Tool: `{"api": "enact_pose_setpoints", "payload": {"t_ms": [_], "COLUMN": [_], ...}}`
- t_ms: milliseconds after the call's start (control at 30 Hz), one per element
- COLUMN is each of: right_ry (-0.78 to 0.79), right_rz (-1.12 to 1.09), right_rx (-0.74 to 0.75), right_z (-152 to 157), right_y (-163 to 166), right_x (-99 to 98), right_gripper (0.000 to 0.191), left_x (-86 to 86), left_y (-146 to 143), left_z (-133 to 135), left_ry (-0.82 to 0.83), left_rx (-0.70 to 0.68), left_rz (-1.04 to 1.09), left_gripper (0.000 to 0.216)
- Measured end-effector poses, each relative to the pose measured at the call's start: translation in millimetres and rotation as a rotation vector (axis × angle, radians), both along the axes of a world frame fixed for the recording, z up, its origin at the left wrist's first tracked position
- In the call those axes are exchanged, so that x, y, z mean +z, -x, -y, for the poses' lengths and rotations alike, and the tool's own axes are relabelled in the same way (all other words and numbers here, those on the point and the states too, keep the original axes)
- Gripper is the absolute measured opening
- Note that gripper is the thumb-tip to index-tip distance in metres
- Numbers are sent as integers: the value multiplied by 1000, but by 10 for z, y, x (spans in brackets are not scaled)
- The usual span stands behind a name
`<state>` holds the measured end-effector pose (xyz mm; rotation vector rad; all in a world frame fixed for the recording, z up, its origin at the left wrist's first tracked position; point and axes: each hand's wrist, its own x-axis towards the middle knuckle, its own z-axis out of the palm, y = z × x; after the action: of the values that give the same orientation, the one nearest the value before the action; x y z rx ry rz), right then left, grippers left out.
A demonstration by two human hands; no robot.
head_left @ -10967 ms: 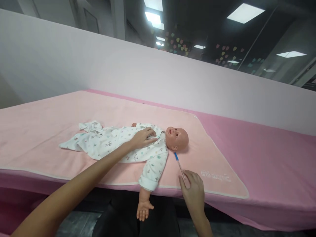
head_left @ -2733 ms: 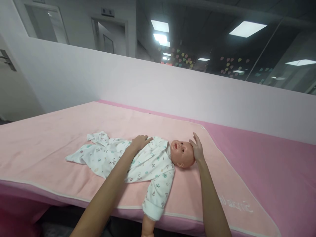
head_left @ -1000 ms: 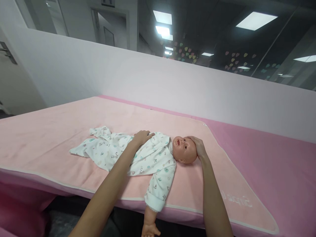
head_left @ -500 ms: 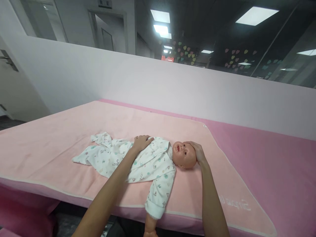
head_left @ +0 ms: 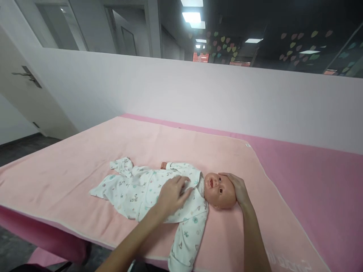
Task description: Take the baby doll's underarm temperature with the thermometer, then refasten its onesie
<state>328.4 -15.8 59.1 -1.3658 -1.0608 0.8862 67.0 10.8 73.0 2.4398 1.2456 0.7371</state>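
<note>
A baby doll (head_left: 221, 190) in a white patterned sleepsuit (head_left: 136, 192) lies on its back, head to the right and legs to the left. My right hand (head_left: 238, 187) cups the crown of its head, fingers curved together over the forehead. Over the doll's chest is my left hand (head_left: 173, 194), its fingers loosely bent and apart, thumb toward the collar; nothing shows in it. I cannot tell whether it touches the cloth. The doll's near sleeve hangs toward the front edge, while its far hand (head_left: 163, 165) shows beyond the body.
Beneath the doll is a peach mat (head_left: 85, 151) on a pink padded surface (head_left: 317, 170), whose front edge is close to me. A white wall (head_left: 198, 98) with windows above it runs along the back. At left is a door with a handle (head_left: 31, 76).
My left hand has shifted from the doll's far arm toward me onto the middle of its chest, uncovering the doll's far hand. My right hand stays on the head. The camera view has shifted slightly.
</note>
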Motion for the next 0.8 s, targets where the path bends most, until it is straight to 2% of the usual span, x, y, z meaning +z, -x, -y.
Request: {"api": "enact_pose_setpoints", "payload": {"t_ms": [100,233,333,467,700,800], "right_ry": [5,2,0,-3,13,8], "right_rz": [5,20,35,33,39,29], "right_rx": [0,9,15,9,14,5], "right_z": [-5,-11,-8,-3,5,11], "right_y": [1,-11,-14,-20,-11,5], "right_x": [-3,-22,-19,-15,7,29], "right_gripper": [39,37,37,34,35,33], "left_x": [-160,-244,-210,-162,-16,87], "left_y": [-82,-71,-24,0,32,66], "left_z": [119,63,1,-40,-53,-129], "left_ry": [-53,67,160,200,315,389], "left_rx": [95,72,29,-7,-7,-76], "left_rz": [-87,-93,-156,-189,3,108], "left_gripper": [36,34,36,40,39,41]}}
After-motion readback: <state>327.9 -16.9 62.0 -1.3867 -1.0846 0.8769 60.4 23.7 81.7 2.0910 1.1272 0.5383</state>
